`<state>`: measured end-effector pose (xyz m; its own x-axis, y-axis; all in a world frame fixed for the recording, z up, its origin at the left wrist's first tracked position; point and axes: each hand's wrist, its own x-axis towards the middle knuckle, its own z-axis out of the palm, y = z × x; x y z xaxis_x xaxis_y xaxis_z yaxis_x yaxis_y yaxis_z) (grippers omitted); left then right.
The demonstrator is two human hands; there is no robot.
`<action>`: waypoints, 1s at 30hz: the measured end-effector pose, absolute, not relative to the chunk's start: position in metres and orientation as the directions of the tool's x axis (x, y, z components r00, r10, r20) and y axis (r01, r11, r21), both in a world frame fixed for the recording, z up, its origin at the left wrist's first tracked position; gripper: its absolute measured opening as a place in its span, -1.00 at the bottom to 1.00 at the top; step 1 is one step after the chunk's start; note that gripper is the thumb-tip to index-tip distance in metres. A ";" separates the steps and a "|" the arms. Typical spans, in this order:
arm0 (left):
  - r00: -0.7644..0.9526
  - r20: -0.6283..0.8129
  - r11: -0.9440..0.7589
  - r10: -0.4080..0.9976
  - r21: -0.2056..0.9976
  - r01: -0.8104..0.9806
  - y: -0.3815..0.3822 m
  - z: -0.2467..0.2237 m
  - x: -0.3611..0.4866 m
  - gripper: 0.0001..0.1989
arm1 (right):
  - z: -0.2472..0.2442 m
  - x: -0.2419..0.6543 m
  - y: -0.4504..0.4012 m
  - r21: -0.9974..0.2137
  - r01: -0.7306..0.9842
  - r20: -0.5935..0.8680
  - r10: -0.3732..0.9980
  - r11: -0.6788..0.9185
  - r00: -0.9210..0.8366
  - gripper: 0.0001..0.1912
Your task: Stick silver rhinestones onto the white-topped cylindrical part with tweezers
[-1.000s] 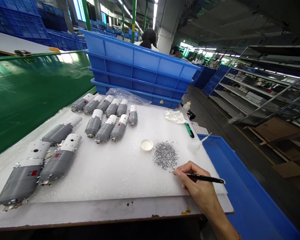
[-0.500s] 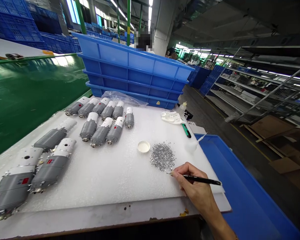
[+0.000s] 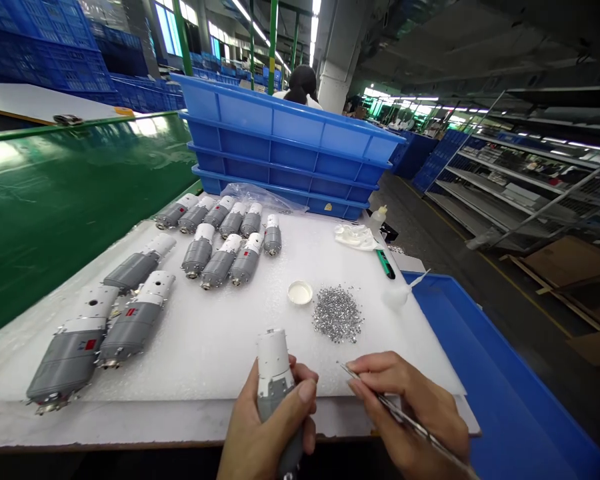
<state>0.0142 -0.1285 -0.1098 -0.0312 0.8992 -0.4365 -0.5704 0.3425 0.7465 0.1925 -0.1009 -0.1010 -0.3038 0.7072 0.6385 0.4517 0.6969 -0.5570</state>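
Note:
My left hand (image 3: 267, 420) holds a grey-and-white cylindrical housing (image 3: 273, 360) upright, its white end up. My right hand (image 3: 410, 407) pinches slim metal-tipped tweezers (image 3: 405, 415), their tip pointing left and touching nothing. A pile of silver granules (image 3: 337, 315) lies on the white foam sheet (image 3: 230, 347) just beyond my hands, next to a small white dish (image 3: 300, 292). Several similar grey-and-white housings (image 3: 220, 260) lie in rows on the foam, with larger units (image 3: 73, 353) at the left.
Stacked blue crates (image 3: 285, 140) stand behind the foam, and a person (image 3: 300, 87) is beyond them. To the right are a blue tray (image 3: 495, 353), a dropper bottle (image 3: 377, 217) and a green marker (image 3: 385, 263). A green belt (image 3: 70, 200) runs along the left.
My left hand has come into view holding a housing. My right hand has turned the tweezers and moved slightly lower. The view has shifted a little.

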 end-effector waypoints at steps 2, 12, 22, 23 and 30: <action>-0.065 -0.433 0.340 0.899 0.784 -0.519 -0.123 -0.115 0.018 -0.58 | -0.095 0.187 -0.106 -0.452 0.455 0.663 0.630 0.767 -0.405 -0.81; 0.024 -0.534 0.431 0.845 0.653 -0.623 -0.132 -0.107 0.014 -0.58 | -0.082 0.169 -0.107 -0.340 0.398 0.668 0.516 0.852 -0.536 -0.86; 0.210 -0.652 0.468 0.729 0.250 -0.848 -0.134 -0.103 0.008 -0.70 | -0.089 0.162 -0.111 -0.572 0.363 0.613 0.677 0.736 -0.407 -0.74; 0.222 -0.657 0.467 0.721 0.223 -0.856 -0.134 -0.103 0.008 -0.70 | -0.088 0.162 -0.111 -0.571 0.367 0.595 0.679 0.734 -0.430 -0.75; 0.203 -0.684 0.466 0.701 0.223 -0.856 -0.135 -0.101 0.009 -0.72 | -0.085 0.161 -0.112 -0.602 0.330 0.577 0.682 0.727 -0.449 -0.71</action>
<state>0.0091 -0.1352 -0.1013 0.2026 0.7009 -0.6838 -0.8563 0.4655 0.2235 0.1606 -0.1118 -0.0849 -0.4493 0.6817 0.5773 0.3301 0.7272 -0.6018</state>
